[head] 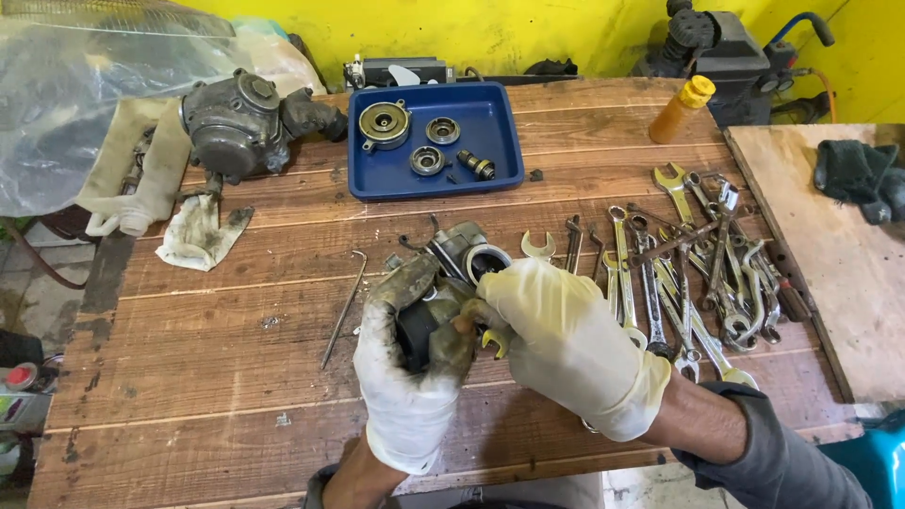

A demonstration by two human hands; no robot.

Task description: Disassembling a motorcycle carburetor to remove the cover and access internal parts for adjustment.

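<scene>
My left hand [405, 368], in a dirty white glove, grips a dark round metal engine part [419, 332] above the wooden table [217, 377]. My right hand [570, 344], also in a white glove, is closed on a small open-end wrench [494, 341] set against that part. Just behind the hands lies a grey metal carburettor-like body [464, 250] with a round opening, partly hidden by my fingers.
A blue tray [500, 123] holds several round metal parts. A grey engine casing [236, 123] and a dirty rag [198, 231] lie back left. Several wrenches [698, 254] spread on the right. An orange bottle [681, 110], a thin metal hook rod [344, 306] and a plywood board [830, 264] are nearby.
</scene>
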